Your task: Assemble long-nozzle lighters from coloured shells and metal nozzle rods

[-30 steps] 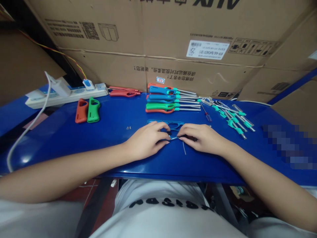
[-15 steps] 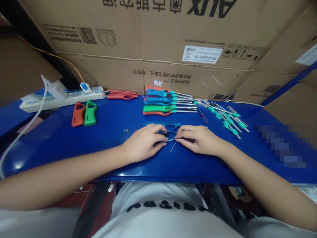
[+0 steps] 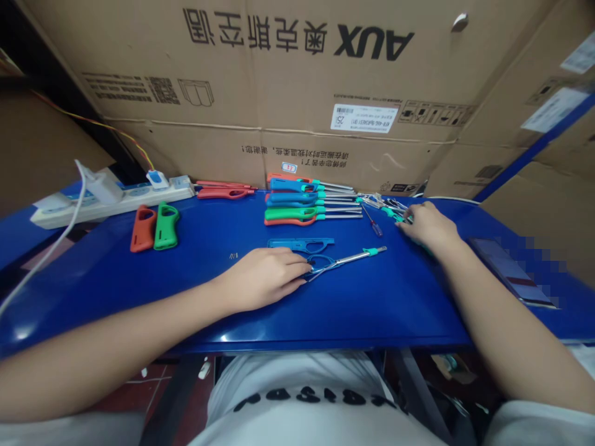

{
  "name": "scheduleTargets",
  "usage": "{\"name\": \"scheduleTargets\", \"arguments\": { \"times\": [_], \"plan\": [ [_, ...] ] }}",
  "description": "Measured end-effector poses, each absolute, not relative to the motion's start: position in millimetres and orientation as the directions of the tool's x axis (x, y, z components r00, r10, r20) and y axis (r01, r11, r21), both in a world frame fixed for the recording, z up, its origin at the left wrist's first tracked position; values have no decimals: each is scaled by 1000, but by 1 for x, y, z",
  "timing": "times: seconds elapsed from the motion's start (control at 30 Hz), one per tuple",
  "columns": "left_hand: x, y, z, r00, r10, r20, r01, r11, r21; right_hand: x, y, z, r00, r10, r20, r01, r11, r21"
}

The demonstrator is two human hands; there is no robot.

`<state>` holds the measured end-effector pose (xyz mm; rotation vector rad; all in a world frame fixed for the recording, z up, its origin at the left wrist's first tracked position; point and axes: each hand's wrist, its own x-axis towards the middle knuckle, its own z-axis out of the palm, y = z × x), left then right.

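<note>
My left hand (image 3: 272, 275) rests on the blue table with its fingers closed on the wires (image 3: 318, 269) of a lighter's inner assembly. From those wires a thin metal tube (image 3: 356, 254) with a teal collar points right. Just beyond my left hand lies a blue lighter handle shell (image 3: 320, 243). My right hand (image 3: 430, 226) reaches to the pile of metal lighter tubes (image 3: 393, 209) with teal collars at the right. Its fingers are bunched down at the pile; what they pinch, if anything, is hidden.
Lighters with coloured handles (image 3: 292, 199) lie stacked by the cardboard wall (image 3: 260, 145). A small screwdriver (image 3: 374, 224) is beside the pile. Orange (image 3: 142, 229) and green (image 3: 166, 228) handle shells, red shells (image 3: 225, 192), tiny pins (image 3: 233, 256) and a power strip (image 3: 125, 197) are leftward.
My right hand has left the wires by my left hand and moved right to the tube pile. The tube with the teal collar now shows uncovered. My left hand stays nearly in place.
</note>
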<state>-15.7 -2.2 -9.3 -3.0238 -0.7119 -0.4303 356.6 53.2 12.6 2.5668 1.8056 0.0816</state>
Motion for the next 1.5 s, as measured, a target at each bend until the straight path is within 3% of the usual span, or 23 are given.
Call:
{"name": "scheduleTargets", "arguments": {
  "times": [0.2, 0.27, 0.3, 0.37, 0.43, 0.53, 0.67, 0.83, 1.03, 1.2, 1.3, 1.5],
  "plan": [
    [-20, 0, -2, 872, 440, 217, 427, -898, 105, 354, 51, 21, 348, 937, 42, 938, -348, 0],
    [-19, 0, -1, 865, 462, 198, 446, -887, 123, 350, 45, 26, 291, 952, 96, 956, -285, -67],
    [-19, 1, -1, 862, 472, 187, 455, -882, 127, 346, 42, 28, 213, 967, 142, 972, -194, -134],
    [-19, 1, -1, 861, 480, 169, 462, -876, 136, 335, 35, 28, -65, 959, 275, 943, 149, -297],
    [-18, 2, -1, 861, 482, 162, 462, -875, 146, 318, 27, 24, -398, 842, 365, 754, 527, -392],
    [-17, 2, -1, 854, 495, 162, 475, -867, 147, 288, 15, 10, -644, 689, 332, 535, 716, -449],
    [-16, 2, 2, 831, 539, 135, 522, -841, 142, 262, 4, -2, -722, 659, 211, 538, 727, -427],
    [-15, 1, 3, 828, 547, 123, 522, -832, 189, 259, -1, -2, -686, 690, 229, 604, 716, -349],
    [-13, 3, -6, 813, 534, 231, 448, -828, 336, 255, 1, -8, -706, 674, 216, 571, 723, -389],
    [-8, 1, -8, 752, 621, 221, 481, -746, 461, 254, 3, -14, -710, 669, 220, 550, 722, -420],
    [-7, 0, -6, 724, 659, 207, 489, -700, 520, 253, 1, -14, -730, 638, 245, 547, 761, -348],
    [-6, -1, -4, 686, 712, 150, 514, -620, 593, 247, -4, -18, -788, 553, 270, 552, 829, -89]
  ]
}}
